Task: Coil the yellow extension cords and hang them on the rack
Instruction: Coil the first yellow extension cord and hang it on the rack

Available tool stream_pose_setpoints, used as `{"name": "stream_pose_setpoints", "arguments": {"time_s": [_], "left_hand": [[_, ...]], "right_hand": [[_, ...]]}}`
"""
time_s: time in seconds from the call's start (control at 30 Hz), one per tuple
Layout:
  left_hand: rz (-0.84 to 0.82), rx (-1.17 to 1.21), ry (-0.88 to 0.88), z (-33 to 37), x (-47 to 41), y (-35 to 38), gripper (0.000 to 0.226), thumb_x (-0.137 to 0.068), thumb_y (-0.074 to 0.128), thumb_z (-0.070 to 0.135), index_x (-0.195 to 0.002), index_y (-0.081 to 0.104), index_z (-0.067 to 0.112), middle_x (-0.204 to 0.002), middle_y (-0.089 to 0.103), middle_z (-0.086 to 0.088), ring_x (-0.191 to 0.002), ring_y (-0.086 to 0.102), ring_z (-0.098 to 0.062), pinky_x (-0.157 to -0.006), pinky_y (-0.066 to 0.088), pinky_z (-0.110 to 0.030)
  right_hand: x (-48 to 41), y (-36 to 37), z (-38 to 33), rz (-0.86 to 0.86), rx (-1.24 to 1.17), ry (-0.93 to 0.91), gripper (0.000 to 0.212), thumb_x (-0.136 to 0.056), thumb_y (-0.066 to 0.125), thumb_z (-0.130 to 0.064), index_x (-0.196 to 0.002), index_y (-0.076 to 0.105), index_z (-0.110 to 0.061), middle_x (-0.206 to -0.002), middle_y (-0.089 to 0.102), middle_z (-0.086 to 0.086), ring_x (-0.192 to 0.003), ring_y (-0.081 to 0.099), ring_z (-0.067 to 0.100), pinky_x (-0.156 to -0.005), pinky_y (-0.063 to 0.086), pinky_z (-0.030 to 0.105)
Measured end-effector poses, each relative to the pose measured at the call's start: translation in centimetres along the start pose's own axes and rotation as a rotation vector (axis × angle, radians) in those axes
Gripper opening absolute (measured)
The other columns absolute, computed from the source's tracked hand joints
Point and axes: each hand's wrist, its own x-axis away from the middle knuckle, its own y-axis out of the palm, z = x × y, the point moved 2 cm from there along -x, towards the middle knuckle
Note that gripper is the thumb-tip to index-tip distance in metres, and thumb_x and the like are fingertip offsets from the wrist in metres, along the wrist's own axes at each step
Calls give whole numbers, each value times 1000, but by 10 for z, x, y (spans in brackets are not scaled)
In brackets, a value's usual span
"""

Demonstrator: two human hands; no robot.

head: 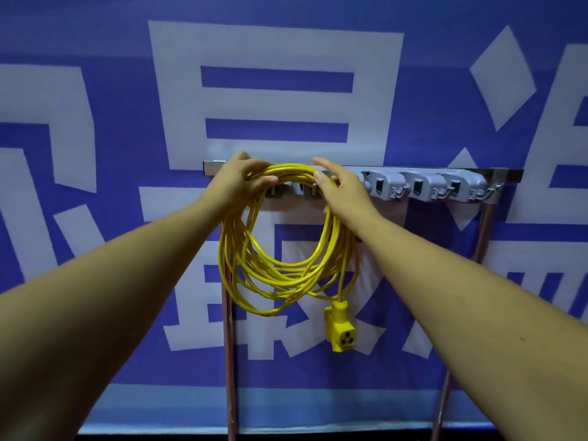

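From my feed, the yellow extension cord (286,275) is wound into a loose, many-stranded coil that hangs upright. Its loops are uneven and sag toward 6 o'clock. The coil's 12 o'clock arc lies against the left part of the rack (413,183). There the left hand (241,179) grips it at about 11 o'clock and the right hand (343,189) holds it at about 1 o'clock. The chunky yellow socket end (339,326) dangles below the coil at 5 o'clock, face outward. The rack is a level silver rail with grey plastic holders and small hooks, running toward 3 o'clock from the coil.
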Motion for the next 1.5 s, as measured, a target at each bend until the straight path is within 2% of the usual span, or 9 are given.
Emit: {"name": "stream_pose_setpoints", "arguments": {"time_s": [0.07,0.23,0.3,0.43,0.6,0.87,1.07,1.33,1.5], "left_hand": [[8,-17,54,-3,1,2,41,-91,61,35,-132,51,34,-112,52,-8,-97,59,-23,-81,55,-40],[26,-23,50,-2,4,5,27,-97,54,22,-123,61,27,-100,46,-13,-80,53,-18,-61,51,-19],[14,64,18,-2,4,5,25,-96,56,19,-119,63,24,-103,49,-14,-82,57,-19,-61,53,-19],[-32,307,-62,1,7,1,24,-92,62,21,-116,66,23,-106,63,-11,-82,68,-22,-64,58,-23],[-33,396,-94,3,15,3,28,-95,57,26,-121,65,21,-97,68,-5,-84,69,-18,-74,59,-32],[-81,643,-241,0,17,3,28,-90,64,16,-117,69,20,-99,66,-24,-85,64,-27,-87,54,-46],[-62,603,-268,2,16,3,28,-88,67,14,-114,70,25,-81,68,-5,-78,66,-23,-82,57,-39],[-31,616,-324,7,15,6,26,-89,63,13,-111,71,25,-91,72,-7,-80,68,-21,-77,59,-38],[-87,606,-365,8,11,1,28,-90,61,10,-114,70,24,-101,71,-19,-80,67,-28,-80,59,-43]], "right_hand": [[3,0,0,24,-148,67,31,-98,52,-23,-127,61,-19,-90,61,-1,-72,61,16,-57,56,22],[6,2,1,159,-105,1,28,-93,61,-18,-120,67,-12,-95,71,-5,-82,58,-2,-70,40,0],[8,4,1,194,-62,-43,28,-92,63,-17,-119,68,-12,-78,62,-7,-67,49,0,-62,37,5],[6,5,6,215,-117,-8,27,-89,67,-16,-115,69,-12,-104,66,8,-91,60,13,-73,43,5],[7,3,7,228,-246,36,21,-84,70,-10,-104,75,-11,-106,69,10,-99,65,19,-90,54,34],[12,0,8,188,-205,50,10,-86,67,-8,-94,73,-10,-97,66,3,-78,60,-1,-69,47,9],[8,0,11,194,-40,-34,11,-82,71,-15,-79,70,-26,-98,67,8,-92,65,22,-84,55,40],[8,0,9,169,-140,57,4,-82,70,-15,-80,70,-19,-84,68,3,-73,59,12,-65,49,23],[2,3,4,179,-315,190,7,-78,73,-4,-78,71,-10,-76,67,6,-73,61,16,-72,53,31]]}}
